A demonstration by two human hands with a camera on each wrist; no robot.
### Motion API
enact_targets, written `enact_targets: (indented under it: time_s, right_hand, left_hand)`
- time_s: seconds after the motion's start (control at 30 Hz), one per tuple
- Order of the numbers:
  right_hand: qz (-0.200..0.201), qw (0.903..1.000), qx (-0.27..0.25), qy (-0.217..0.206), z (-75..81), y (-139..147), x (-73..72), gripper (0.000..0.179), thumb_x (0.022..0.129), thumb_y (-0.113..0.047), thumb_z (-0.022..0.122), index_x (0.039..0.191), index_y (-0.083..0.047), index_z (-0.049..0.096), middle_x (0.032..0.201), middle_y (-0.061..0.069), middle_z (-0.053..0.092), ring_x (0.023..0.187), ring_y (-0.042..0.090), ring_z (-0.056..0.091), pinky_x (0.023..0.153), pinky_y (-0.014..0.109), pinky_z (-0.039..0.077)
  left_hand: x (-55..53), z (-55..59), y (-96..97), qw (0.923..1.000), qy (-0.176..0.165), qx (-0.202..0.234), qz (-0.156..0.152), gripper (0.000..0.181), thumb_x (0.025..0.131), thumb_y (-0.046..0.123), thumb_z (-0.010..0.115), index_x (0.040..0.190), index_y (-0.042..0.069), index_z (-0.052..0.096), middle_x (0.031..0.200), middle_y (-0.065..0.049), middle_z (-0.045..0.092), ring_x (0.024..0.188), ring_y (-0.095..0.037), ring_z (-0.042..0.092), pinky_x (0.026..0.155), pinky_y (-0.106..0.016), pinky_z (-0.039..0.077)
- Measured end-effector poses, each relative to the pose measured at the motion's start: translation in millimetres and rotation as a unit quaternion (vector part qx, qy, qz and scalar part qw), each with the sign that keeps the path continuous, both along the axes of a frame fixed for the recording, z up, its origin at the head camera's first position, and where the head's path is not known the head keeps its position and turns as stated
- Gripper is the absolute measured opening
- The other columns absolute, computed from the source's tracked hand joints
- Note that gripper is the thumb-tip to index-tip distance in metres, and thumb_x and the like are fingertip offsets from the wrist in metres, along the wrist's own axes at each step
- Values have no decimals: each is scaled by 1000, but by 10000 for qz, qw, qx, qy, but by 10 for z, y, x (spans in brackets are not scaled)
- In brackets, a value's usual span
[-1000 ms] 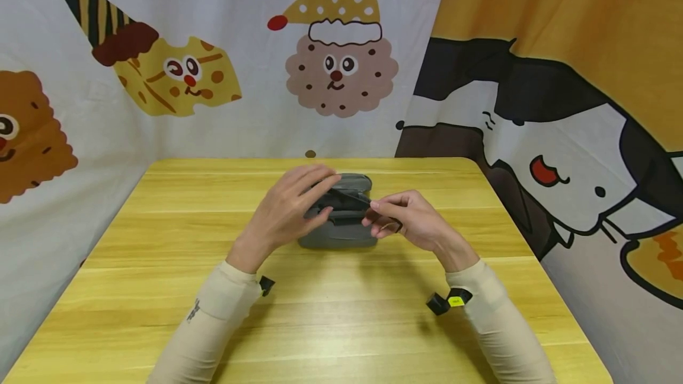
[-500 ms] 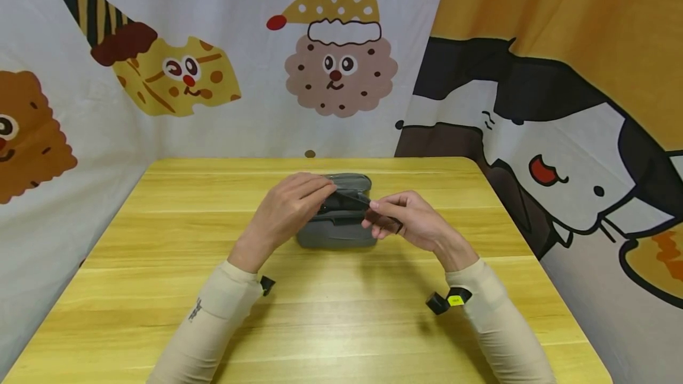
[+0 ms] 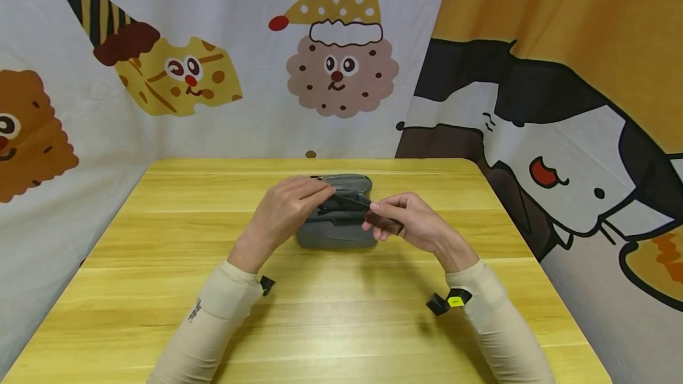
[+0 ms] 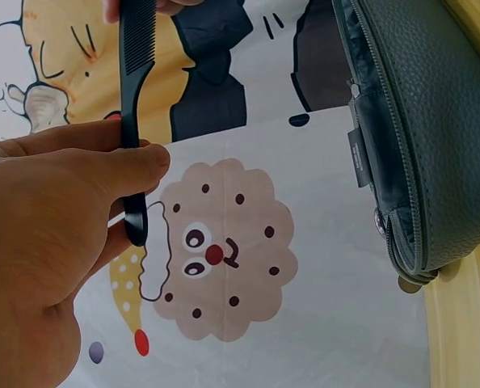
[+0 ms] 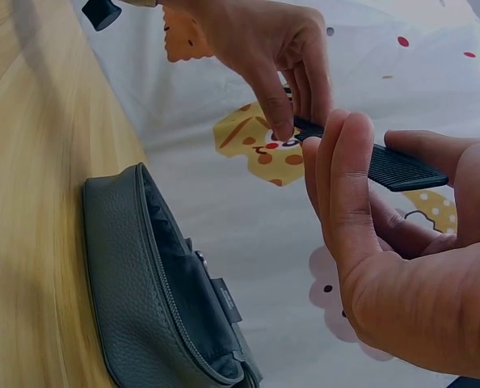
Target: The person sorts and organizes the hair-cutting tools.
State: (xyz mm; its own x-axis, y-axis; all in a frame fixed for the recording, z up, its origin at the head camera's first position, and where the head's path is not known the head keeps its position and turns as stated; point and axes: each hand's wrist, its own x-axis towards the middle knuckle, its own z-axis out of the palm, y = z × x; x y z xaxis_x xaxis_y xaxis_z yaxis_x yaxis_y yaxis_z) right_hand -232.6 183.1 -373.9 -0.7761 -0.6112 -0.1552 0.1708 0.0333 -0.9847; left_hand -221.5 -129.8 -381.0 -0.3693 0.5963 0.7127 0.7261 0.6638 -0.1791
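Note:
A black comb (image 4: 137, 48) with a slim handle is held in the air by both hands, above the open grey zip pouch (image 3: 337, 233). My left hand (image 3: 288, 209) pinches the handle end between thumb and fingers, as the left wrist view shows closely. At the toothed end, my right hand (image 3: 413, 221) grips the comb with thumb and fingers; in the right wrist view its fingers hide part of the comb (image 5: 406, 171). The pouch, with pebbled sides and a dark lining, is apart from the comb. Neither hand visibly touches it.
The pouch stands near the far edge of the wooden table (image 3: 331, 313). Behind the table hangs a cloth (image 3: 213, 135) with cartoon prints. Each wrist carries a small black camera, such as the right one (image 3: 439, 304).
My left hand, its fingers spread over the pouch a second ago, has brought them together and pinched the comb's handle. The right hand has kept its hold with hardly any movement.

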Motion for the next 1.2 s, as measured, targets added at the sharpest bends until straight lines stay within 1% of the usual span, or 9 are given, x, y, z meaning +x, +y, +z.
enact_targets:
  time_s: [0.27,0.5,0.6,0.7,0.8,0.9,1.03,1.13,1.2]
  right_hand:
    - [85,9999,-48,-36,-21,3,-9,29,117,-29,66,119,-5,81,103,6,87,77,13,78,76,28,68]
    - [12,9997,-227,-116,-27,-22,-13,40,116,-28,67,127,10,74,108,9,86,91,18,84,85,32,71]
    - [-5,9992,-392,-127,-43,-27,-21,40,117,-29,65,131,7,72,115,11,85,102,19,85,92,33,71]
    - [-44,9986,-528,-82,-65,-24,-32,35,118,-32,64,131,-1,74,123,12,85,110,20,84,98,34,70]
    - [-74,9984,-554,54,-79,-20,-41,35,119,-35,61,133,-6,75,129,11,83,117,21,82,102,35,69]
    - [-131,9986,-461,227,-82,-15,-53,42,120,-39,58,140,-5,72,134,7,80,122,21,80,104,35,68]
    - [-257,9973,-204,662,-84,8,-77,52,121,-40,53,151,1,63,139,3,76,128,19,76,109,37,66]
    - [-435,9933,135,1064,-83,35,-96,53,123,-39,50,156,1,58,147,8,72,134,20,71,115,39,62]
    - [-583,9890,431,1286,-83,52,-113,54,123,-40,49,159,-1,57,153,14,69,139,26,68,121,42,57]
  left_hand:
    - [16,6,-8,9999,-17,-54,87,35,95,0,86,129,11,86,125,-6,87,113,-24,84,105,-40,68]
    - [13,7,-22,9998,61,-93,158,33,96,-1,85,127,11,87,124,-6,87,112,-23,85,102,-39,69]
    - [13,8,-33,9998,55,-87,177,33,97,-1,84,127,11,87,124,-6,87,112,-24,85,101,-39,69]
    - [13,10,-45,9997,32,-96,206,33,97,-2,84,127,12,87,124,-6,87,112,-24,85,100,-39,69]
    - [15,16,-60,9996,-7,-124,258,35,97,-2,84,128,12,87,124,-6,87,112,-24,85,99,-40,70]
    - [22,26,-73,9995,-87,-143,277,36,96,-3,84,129,12,87,124,-6,87,112,-25,85,98,-40,70]
    - [29,33,-88,9992,-198,-142,308,38,96,-3,84,130,13,86,125,-6,87,111,-25,85,96,-40,70]
    - [35,36,-98,9989,-279,-147,348,38,96,-3,84,131,14,86,124,-5,87,110,-24,85,94,-40,71]
    - [42,40,-103,9986,-336,-161,381,39,96,-2,84,131,14,86,125,-5,87,109,-24,85,93,-40,71]
